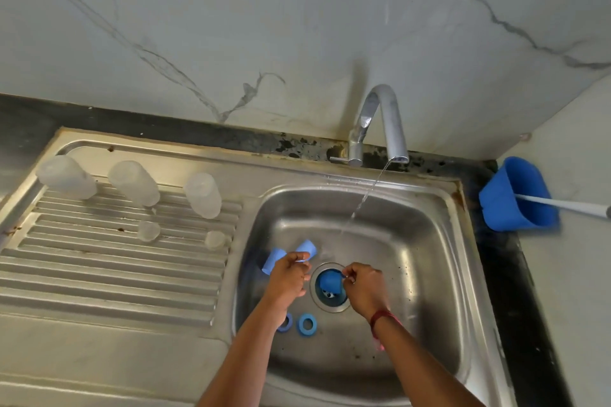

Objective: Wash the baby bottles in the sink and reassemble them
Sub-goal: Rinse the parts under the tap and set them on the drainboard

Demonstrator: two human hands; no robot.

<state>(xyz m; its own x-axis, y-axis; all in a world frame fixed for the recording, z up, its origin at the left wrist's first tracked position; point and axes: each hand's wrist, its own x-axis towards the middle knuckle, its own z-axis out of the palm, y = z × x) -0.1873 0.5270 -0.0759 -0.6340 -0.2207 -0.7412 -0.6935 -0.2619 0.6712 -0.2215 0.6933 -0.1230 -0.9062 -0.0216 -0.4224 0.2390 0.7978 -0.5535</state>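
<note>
Head view: we look down into the steel sink (429,258) - both hands are low in the basin, around the drain (330,307).
Left hand (289,277): fingers curled, tips at the rim of cap 1 (307,247); we cannot tell whether it grips the cap or only touches it.
Right hand (365,287): thumb and forefinger pinch the edge of cap 3 (329,282), which sits over the drain opening; the other fingers are curled in. A red thread (383,315) circles the wrist.
Caps: all blue. Cap 2 (272,259) lies on its side against the basin's left wall, just beside cap 1.
Rings: two blue rings on the basin floor near the front - ring 1 (307,324) in full view, ring 2 (287,322) partly hidden by the left forearm.
Bottles: three clear bodies stand in a row at the back of the drainboard (115,274) - bottle 1 (67,177), bottle 2 (135,182), bottle 3 (203,195).
Nipples: two clear ones in front of that row, nipple 1 (148,231) and nipple 2 (215,239).
Tap (380,122): a thin stream of water (367,198) falls into the basin behind the hands, hitting neither.
Counter, right: a blue tub (515,195) with a white handle (562,205) sticking out.
</note>
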